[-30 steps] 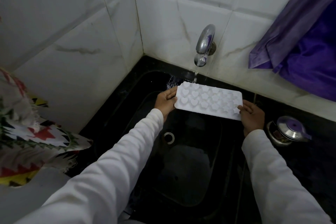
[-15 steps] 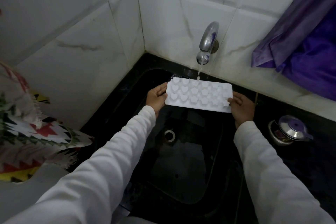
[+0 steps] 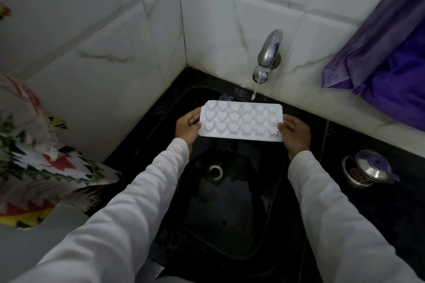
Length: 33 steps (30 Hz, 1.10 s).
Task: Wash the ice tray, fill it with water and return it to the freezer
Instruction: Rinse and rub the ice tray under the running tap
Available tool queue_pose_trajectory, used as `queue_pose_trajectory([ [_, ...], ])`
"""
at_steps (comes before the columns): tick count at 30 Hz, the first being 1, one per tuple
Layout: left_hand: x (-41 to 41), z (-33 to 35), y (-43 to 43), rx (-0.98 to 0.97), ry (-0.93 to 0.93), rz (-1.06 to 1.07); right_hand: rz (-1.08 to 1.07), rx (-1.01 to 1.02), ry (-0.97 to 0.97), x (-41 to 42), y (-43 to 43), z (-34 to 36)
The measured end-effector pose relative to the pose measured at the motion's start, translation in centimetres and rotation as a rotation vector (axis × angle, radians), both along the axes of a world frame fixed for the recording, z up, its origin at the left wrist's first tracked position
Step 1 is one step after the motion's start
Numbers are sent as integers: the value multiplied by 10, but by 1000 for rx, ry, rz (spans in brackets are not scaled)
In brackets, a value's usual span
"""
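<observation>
A white ice tray [image 3: 241,122] is held level over a black sink [image 3: 230,213], one short end in each hand. The left hand [image 3: 187,127] grips the left end, thumb on top of the rim and fingers [image 3: 194,115] curled at the edge and under it; the right hand [image 3: 295,132] clamps the right end the same way, its thumb pressed on the tray's near right corner. The moulds face up: heart shapes toward the left, flower and star shapes toward the right.

A chrome tap [image 3: 268,56] juts from the white tiled wall [image 3: 230,18] behind the sink, and a thin stream of water [image 3: 254,92] falls from its spout, coming down at the tray's far edge. The sink's round drain [image 3: 215,171] lies below the tray.

Both arms wear white sleeves [image 3: 128,213]. A steel pot with a purple-handled lid [image 3: 365,171] stands on the dark surface [image 3: 391,209] to the right of the sink. A purple cloth [image 3: 391,57] hangs at upper right, and a patterned cloth [image 3: 34,167] lies at left.
</observation>
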<state>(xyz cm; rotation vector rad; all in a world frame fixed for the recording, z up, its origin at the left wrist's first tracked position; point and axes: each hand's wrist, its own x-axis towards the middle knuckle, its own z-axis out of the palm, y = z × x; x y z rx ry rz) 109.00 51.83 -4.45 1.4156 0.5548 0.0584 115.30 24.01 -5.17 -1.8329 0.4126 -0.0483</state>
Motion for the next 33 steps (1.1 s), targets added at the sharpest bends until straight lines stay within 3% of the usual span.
queue_pose_trajectory([
  [21, -20, -28, 25, 31, 79, 304, 191, -31, -5, -2, 47, 9],
  [33, -26, -35, 28, 44, 147, 378, 221, 1, 19, -2, 58, 8],
])
